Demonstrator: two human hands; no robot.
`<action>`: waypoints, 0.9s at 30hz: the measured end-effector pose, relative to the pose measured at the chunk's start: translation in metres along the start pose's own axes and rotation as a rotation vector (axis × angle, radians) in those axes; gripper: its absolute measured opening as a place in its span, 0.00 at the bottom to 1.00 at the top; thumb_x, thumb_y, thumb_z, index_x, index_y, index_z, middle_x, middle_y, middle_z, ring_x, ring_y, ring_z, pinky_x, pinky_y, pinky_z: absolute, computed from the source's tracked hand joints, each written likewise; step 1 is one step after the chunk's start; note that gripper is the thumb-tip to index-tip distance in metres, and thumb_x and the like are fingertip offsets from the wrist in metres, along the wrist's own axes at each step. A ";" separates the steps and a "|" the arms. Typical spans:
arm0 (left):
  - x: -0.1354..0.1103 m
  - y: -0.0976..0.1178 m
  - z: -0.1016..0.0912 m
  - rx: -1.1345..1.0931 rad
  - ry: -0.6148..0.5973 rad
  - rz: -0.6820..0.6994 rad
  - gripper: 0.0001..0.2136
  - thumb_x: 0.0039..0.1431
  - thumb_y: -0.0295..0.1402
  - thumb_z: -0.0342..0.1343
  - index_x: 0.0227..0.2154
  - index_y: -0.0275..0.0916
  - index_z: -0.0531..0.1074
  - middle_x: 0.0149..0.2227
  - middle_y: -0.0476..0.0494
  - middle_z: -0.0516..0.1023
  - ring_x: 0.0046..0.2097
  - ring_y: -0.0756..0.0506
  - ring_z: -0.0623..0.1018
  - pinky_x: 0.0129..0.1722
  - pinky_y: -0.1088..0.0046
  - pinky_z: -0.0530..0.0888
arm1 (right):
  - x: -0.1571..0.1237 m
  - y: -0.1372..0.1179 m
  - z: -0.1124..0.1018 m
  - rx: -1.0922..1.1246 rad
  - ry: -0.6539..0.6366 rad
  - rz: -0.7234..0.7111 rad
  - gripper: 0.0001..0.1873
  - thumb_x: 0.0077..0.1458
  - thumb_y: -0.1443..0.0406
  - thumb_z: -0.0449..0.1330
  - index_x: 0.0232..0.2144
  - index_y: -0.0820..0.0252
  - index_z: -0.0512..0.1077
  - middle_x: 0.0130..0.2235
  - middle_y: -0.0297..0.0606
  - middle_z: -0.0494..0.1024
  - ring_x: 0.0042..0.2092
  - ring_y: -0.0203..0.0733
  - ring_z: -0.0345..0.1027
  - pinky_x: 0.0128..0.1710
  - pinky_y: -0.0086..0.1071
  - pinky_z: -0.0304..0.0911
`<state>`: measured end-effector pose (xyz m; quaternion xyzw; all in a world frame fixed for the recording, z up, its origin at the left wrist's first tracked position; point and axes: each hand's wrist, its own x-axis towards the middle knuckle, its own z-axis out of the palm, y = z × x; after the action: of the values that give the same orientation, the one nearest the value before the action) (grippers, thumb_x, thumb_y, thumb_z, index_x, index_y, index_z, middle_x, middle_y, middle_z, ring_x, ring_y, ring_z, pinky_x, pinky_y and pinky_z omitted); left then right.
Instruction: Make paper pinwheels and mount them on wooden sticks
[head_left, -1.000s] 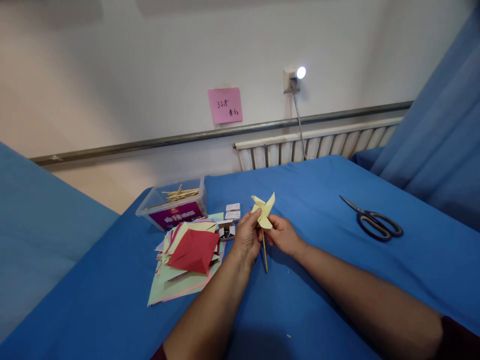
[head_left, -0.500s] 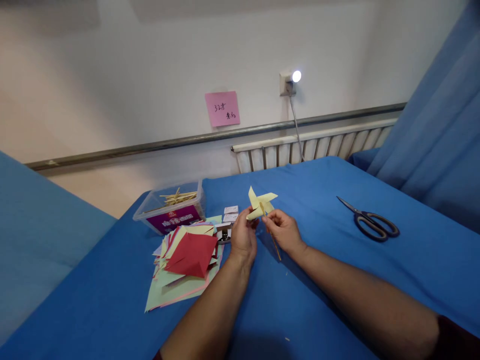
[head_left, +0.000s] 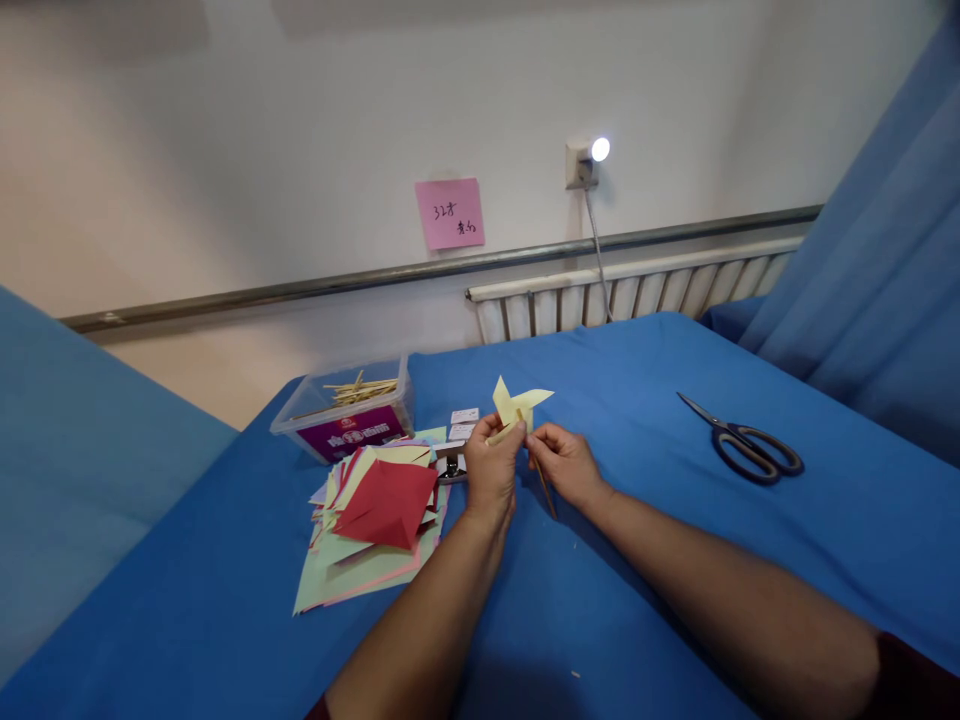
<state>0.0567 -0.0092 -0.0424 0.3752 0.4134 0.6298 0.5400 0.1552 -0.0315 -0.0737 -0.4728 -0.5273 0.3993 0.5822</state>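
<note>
Slanting from far left to near right, the stick (head_left: 546, 492) is topped by the pinwheel (head_left: 505, 402).
In the head view, the pinwheel is pinched by the left hand (head_left: 491, 465), left of and beyond the right hand (head_left: 568, 465), by which the stick is pinched.

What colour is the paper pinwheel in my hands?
The paper pinwheel is pale yellow; the head view shows it best.

Dim, uneven light leaves the wall (head_left: 322, 120) grey, warmer at the left. A small round light (head_left: 600, 149) glares pure white. Soft shadow darkens the surface (head_left: 637, 650) at bottom centre. Edges look stretched; detail between the hands (head_left: 566, 465) seems smeared, perhaps by motion.
</note>
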 end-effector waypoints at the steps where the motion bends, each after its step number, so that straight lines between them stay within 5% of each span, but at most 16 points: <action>1: -0.001 0.001 0.001 0.005 0.009 0.003 0.18 0.36 0.31 0.68 0.34 0.34 0.73 0.31 0.46 0.79 0.31 0.49 0.77 0.36 0.73 0.70 | 0.000 0.000 0.000 -0.002 0.000 -0.002 0.17 0.55 0.53 0.57 0.24 0.59 0.68 0.19 0.31 0.70 0.20 0.32 0.59 0.21 0.28 0.53; 27: -0.004 0.008 0.003 0.114 0.070 0.119 0.15 0.40 0.27 0.64 0.34 0.35 0.72 0.32 0.45 0.80 0.33 0.48 0.79 0.36 0.73 0.72 | -0.001 0.004 0.003 0.061 -0.076 0.021 0.19 0.55 0.50 0.57 0.23 0.58 0.66 0.20 0.30 0.69 0.20 0.31 0.57 0.20 0.26 0.51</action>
<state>0.0574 -0.0137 -0.0335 0.4069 0.4443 0.6490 0.4647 0.1518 -0.0307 -0.0773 -0.4450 -0.5317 0.4390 0.5715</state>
